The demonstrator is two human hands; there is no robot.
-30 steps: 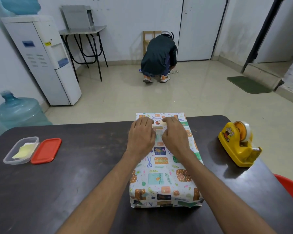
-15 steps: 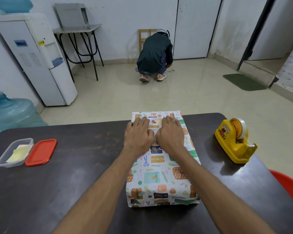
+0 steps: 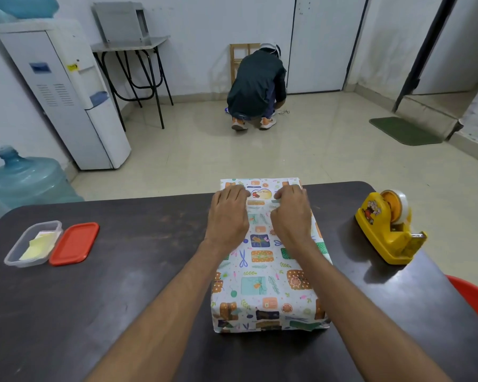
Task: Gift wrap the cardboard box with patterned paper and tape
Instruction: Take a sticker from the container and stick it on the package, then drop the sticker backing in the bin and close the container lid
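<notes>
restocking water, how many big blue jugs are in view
2: one water jug on the floor left of the table, another atop the white dispenser; others may be hidden.

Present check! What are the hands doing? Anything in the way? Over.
Left hand, right hand pressing far end of present. Wrapped, lying on table. Tape dispenser clear, off right.

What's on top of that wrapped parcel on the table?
Both hands: the left hand and right hand rest on its far end. What the patterned paper wraps is fully hidden.
</notes>
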